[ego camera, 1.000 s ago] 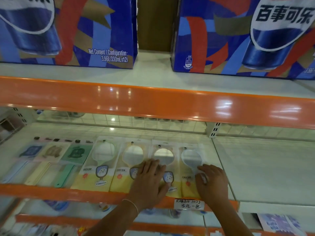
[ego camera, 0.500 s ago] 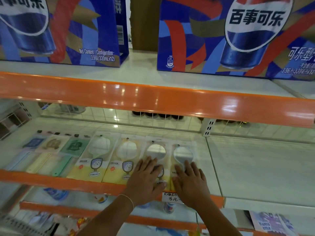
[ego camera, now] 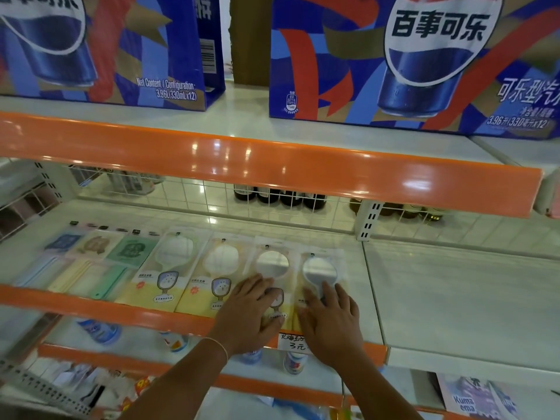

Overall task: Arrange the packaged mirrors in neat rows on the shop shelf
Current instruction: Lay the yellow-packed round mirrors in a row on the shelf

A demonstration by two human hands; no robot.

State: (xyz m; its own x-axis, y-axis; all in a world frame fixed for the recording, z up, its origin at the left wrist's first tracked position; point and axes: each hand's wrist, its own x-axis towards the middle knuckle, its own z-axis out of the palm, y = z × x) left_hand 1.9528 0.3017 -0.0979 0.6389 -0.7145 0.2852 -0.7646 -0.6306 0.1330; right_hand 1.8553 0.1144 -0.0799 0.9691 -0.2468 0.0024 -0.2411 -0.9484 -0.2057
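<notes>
Pressing, left hand: fingers flat, spread on third mirror pack, pointing 12 o'clock.
Right hand: fingers straight, flat on fourth mirror pack.

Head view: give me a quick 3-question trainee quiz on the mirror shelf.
1. True or false: both hands lie flat on mirror packs.
2. How many mirror packs show in the row? A) two B) four C) six
3. Which hand wears the thin bracelet?

Key: 1 true: left hand on the third pack, right hand on the rightmost pack. 2 B. 3 left, bracelet at its wrist.
</notes>
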